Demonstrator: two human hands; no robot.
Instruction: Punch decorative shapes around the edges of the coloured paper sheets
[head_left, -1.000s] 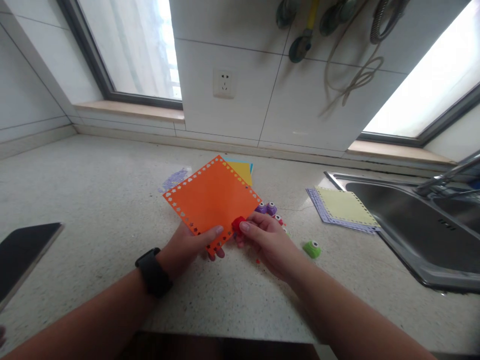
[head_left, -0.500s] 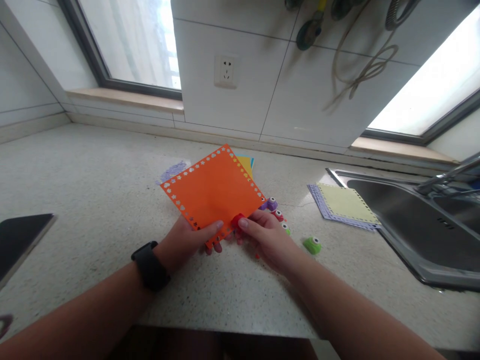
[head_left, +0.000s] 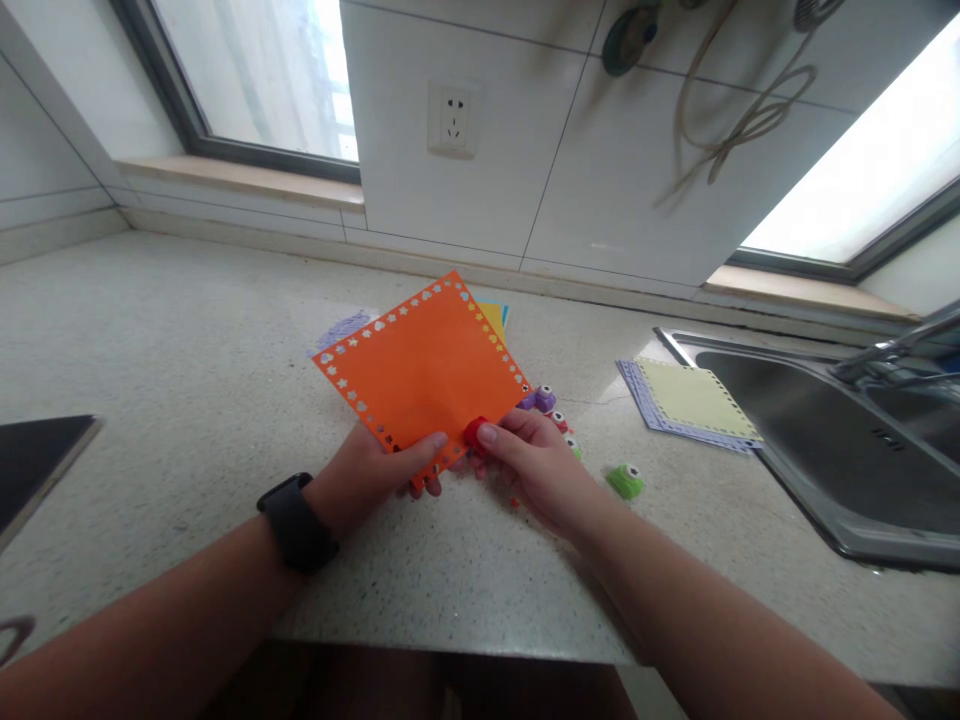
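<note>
My left hand (head_left: pixel 390 458) pinches the lower left edge of an orange sheet of paper (head_left: pixel 424 365), thumb on top and fingers beneath. Small flower and heart cut-outs run along the sheet's borders. At its lower right edge my right hand (head_left: pixel 536 465) grips a red craft punch (head_left: pixel 474 435), which sits on the paper's edge; my thumb presses on it. Behind that hand lie purple punches (head_left: pixel 545 398) and a red punch (head_left: pixel 559 420), partly hidden. A green punch (head_left: pixel 625 482) stands apart to the right. Small reddish paper bits are scattered under the hands.
A pale yellow punched sheet (head_left: pixel 694 400) on purple sheets overlaps the rim of the steel sink (head_left: pixel 817 450). Yellow paper (head_left: pixel 493 318) shows behind the orange sheet, purple scraps (head_left: pixel 345 330) left of it. A dark flat object (head_left: pixel 41 465) lies at far left.
The view has tilted slightly, so the counter sits a little higher. Both hands keep their hold on the orange sheet and the red craft punch, with barely any shift between them.
</note>
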